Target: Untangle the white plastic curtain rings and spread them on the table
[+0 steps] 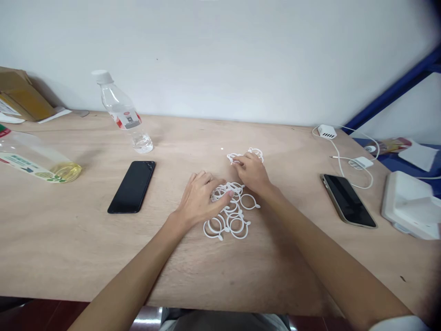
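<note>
Several white plastic rings [230, 216] lie in a loose heap at the middle of the wooden table [69, 239]. My left hand [200, 197] rests on the heap's left side, fingers curled down onto the rings and thumb touching them. My right hand [252, 172] reaches a little farther back, its fingertips pinched on a white ring [234, 158] of a smaller group [255, 152] beyond the heap. Both forearms stretch in from the near edge.
A black phone [132, 186] lies left of the heap, a second phone [347, 200] to the right. A clear water bottle [122, 112] stands at the back left, an oil bottle [37, 161] lies at far left. A white charger [326, 131] with cables and a white box [409, 204] sit right.
</note>
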Action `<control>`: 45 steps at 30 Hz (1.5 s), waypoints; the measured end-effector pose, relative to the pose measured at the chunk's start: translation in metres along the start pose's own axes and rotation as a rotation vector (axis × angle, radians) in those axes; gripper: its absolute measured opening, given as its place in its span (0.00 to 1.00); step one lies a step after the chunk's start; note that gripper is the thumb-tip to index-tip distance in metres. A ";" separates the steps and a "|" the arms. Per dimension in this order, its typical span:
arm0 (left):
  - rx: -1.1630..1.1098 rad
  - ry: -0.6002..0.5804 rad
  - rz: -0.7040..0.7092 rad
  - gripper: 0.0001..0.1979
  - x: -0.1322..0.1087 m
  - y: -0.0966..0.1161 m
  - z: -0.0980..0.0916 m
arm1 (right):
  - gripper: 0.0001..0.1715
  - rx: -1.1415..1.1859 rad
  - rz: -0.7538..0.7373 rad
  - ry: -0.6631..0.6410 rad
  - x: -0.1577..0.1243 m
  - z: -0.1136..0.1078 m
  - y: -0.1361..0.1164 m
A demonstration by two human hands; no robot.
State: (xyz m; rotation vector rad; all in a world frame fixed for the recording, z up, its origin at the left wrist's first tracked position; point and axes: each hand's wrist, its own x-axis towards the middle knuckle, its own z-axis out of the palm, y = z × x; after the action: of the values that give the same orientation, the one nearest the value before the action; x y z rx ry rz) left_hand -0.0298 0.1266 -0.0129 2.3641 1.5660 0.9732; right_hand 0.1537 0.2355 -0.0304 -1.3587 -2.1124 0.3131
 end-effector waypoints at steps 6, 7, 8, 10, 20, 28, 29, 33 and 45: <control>-0.062 0.037 -0.010 0.19 -0.001 0.000 0.002 | 0.19 0.256 0.085 0.219 -0.005 -0.007 0.009; -0.070 0.041 -0.006 0.19 -0.001 0.000 0.002 | 0.19 0.302 0.115 0.249 -0.005 -0.008 0.010; -0.077 0.046 -0.004 0.19 -0.001 0.000 0.002 | 0.20 0.350 0.146 0.273 -0.005 -0.010 0.011; -0.086 0.052 -0.008 0.19 -0.001 -0.001 0.003 | 0.21 0.443 0.208 0.309 -0.007 -0.012 0.012; -0.101 0.046 -0.026 0.17 0.002 -0.002 0.003 | 0.20 0.606 0.406 0.328 -0.009 -0.010 0.011; -0.095 0.015 -0.038 0.17 0.002 -0.003 0.003 | 0.10 0.457 0.363 0.166 -0.043 -0.026 -0.008; -0.091 0.016 -0.036 0.17 0.002 -0.003 0.003 | 0.09 0.465 0.358 0.150 -0.047 -0.026 -0.011; -0.083 0.029 -0.033 0.16 0.002 -0.003 0.004 | 0.10 0.575 0.439 0.123 -0.054 -0.027 -0.015; -0.164 0.085 0.034 0.34 0.000 -0.001 -0.002 | 0.15 1.390 0.860 -0.177 -0.049 -0.056 -0.055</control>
State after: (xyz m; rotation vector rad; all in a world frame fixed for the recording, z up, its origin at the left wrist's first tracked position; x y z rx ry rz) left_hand -0.0317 0.1265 -0.0120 2.2722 1.4171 1.1762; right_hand 0.1609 0.1610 0.0232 -1.1513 -0.7444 1.8323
